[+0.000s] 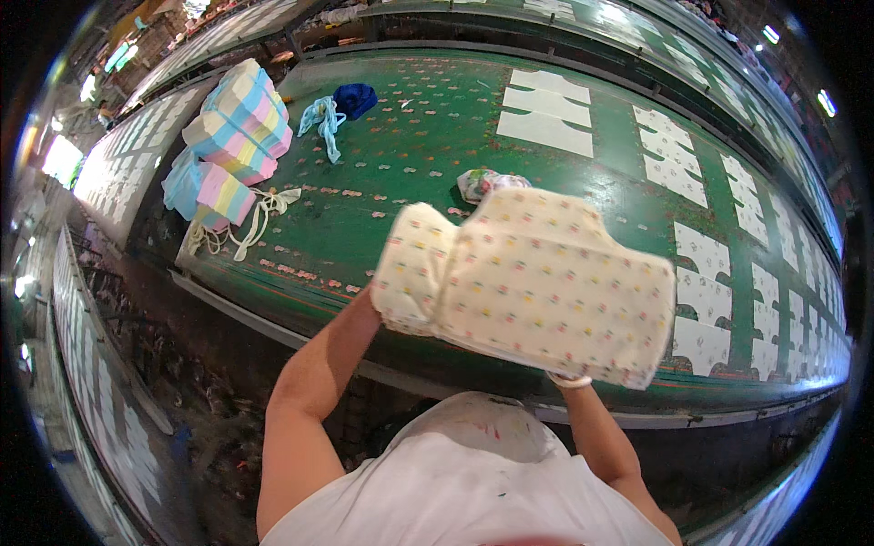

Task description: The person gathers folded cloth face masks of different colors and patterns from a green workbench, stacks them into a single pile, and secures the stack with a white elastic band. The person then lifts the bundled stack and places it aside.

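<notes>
A stack of cream fabric pieces (553, 286) with small printed motifs is held up in front of my body, over the near edge of the green printing table (423, 157). It has a narrow folded lobe on the left and a wide panel with a curved cut-out on the right. My left wrist (369, 307) reaches up behind its left end. My right wrist, with a white band (570, 380), goes under its lower right edge. The cloth covers the fingers of both hands, which support it from beneath. Just beyond the stack lies a bunched floral cloth (488, 184).
Tied bundles of striped pastel fabric (239, 126) stand at the table's left end, near loose cream ties (270, 205). Light blue strips (324, 123) and a dark blue cloth (355, 101) lie behind. White cut panels (546, 112) and printed panels (700, 300) run along the right.
</notes>
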The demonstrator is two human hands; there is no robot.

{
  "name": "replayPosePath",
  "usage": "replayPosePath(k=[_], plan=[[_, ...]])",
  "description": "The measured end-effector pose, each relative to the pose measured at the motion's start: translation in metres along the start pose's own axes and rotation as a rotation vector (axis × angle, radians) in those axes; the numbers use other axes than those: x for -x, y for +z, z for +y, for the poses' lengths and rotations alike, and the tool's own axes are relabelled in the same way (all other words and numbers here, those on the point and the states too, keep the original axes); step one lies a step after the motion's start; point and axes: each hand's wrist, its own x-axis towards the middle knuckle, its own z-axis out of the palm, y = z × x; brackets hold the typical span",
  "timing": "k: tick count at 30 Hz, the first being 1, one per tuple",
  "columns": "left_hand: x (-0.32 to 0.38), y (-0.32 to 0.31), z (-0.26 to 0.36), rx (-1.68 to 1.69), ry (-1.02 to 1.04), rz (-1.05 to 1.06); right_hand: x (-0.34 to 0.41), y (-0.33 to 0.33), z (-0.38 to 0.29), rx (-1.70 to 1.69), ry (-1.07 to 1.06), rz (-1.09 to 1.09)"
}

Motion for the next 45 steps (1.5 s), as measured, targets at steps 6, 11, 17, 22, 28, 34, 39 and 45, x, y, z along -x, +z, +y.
replayPosePath(k=[6, 11, 17, 22, 28, 34, 39, 45], plan=[[0.049, -0.106, 0.08, 0.02, 0.155, 0.119, -0.021, 0.094, 0.047, 0.025, 0.039, -0.066], [0.044, -0.147, 0.09, 0.078, 0.176, 0.118, -0.021, 0.118, 0.057, 0.097, 0.034, -0.091], [0.03, -0.152, 0.092, 0.112, 0.187, 0.066, 0.003, 0.105, 0.027, 0.263, -0.036, -0.195], [0.032, -0.156, 0.089, 0.123, 0.223, 0.012, 0.057, 0.11, -0.074, 1.187, 0.014, -0.388], [0.059, -0.155, 0.118, -0.213, 0.556, 0.226, 0.137, 0.156, -0.207, 1.433, -0.195, -0.877], [0.162, -0.033, 0.142, -1.034, 1.452, 0.503, 0.163, 0.162, -0.297, 0.939, -0.843, -1.138], [0.227, 0.093, 0.104, -1.72, 1.057, -0.314, 0.16, 0.187, -0.383, 0.746, -0.849, -1.494], [0.223, 0.143, 0.113, -1.669, 0.841, -0.344, 0.122, 0.192, -0.45, 0.645, -1.015, -1.421]])
